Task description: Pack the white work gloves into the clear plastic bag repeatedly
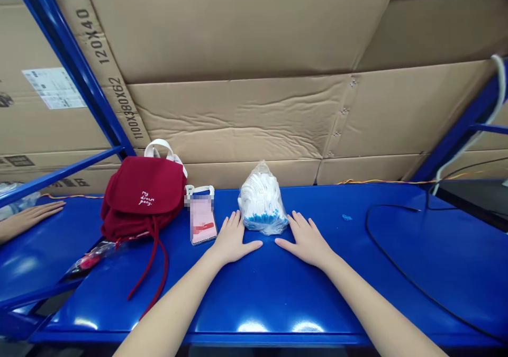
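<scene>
Along the near edge of the blue metal counter [222, 314], two bare forearms reach in from the bottom of the view. The left hand [232, 239] and the right hand [305, 240] lie flat and spread, palms down, fingers fanned, pinching nothing. Between them, with the fingertips just beside it, sits a clear plastic bag of white gloves [262, 201]. It forms a rounded heap near the counter's back edge, with blue trim showing at its base and the plastic rising to a loose peak.

Just left of the left hand, a phone [202, 219] lies flat, its pink face partly blurred. Beyond it slumps a dark red cloth bag [141, 198] with white handles, its red drawstring cord [156, 272] trailing toward the near edge. Further left, a plastic wrapper [89, 259] lies by a gap in the counter, and another person's hand [29, 219] rests on a blue surface.

Right of the right hand, the counter stays open, crossed only by a black cable [397, 262] and a small blue scrap [347, 217]. At the back, an orange wire [381, 181] runs before large cardboard sheets [238, 119], framed by blue rack posts [75, 71].
</scene>
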Demonstrator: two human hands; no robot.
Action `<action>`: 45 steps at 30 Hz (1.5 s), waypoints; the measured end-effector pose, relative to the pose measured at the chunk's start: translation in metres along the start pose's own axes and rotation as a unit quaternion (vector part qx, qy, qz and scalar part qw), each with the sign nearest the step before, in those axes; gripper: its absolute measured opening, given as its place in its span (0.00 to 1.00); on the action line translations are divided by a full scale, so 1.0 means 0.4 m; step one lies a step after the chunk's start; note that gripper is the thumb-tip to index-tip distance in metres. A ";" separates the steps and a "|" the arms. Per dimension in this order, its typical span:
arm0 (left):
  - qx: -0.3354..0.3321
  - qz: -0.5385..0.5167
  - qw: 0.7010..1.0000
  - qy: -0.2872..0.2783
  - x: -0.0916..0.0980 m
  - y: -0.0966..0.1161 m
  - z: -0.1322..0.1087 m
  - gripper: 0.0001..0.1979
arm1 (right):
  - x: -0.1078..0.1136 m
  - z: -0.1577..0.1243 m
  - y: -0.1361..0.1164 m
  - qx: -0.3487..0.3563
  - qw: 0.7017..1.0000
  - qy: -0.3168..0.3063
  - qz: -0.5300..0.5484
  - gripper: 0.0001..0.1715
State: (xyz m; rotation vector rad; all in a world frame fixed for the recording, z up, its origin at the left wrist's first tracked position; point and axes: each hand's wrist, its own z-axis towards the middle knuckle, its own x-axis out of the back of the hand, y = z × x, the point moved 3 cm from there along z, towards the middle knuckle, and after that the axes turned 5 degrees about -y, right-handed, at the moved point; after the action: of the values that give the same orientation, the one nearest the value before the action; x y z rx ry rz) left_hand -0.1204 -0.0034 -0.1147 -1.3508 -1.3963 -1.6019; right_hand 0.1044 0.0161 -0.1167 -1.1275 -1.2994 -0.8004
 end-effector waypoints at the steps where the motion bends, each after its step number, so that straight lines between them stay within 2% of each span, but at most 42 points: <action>1: 0.001 0.001 1.000 0.001 0.000 0.000 0.000 0.50 | -0.001 0.000 0.001 0.002 1.000 0.002 0.001 0.58; 45: -0.006 0.000 1.000 0.009 -0.008 -0.008 0.004 0.50 | -0.003 -0.001 0.001 0.006 1.000 0.008 0.013 0.55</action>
State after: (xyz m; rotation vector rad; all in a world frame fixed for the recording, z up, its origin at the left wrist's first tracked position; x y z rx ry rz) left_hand -0.1219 -0.0015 -0.1189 -1.3393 -1.3781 -1.6203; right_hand 0.1046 0.0156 -0.1178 -1.1245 -1.2718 -0.7796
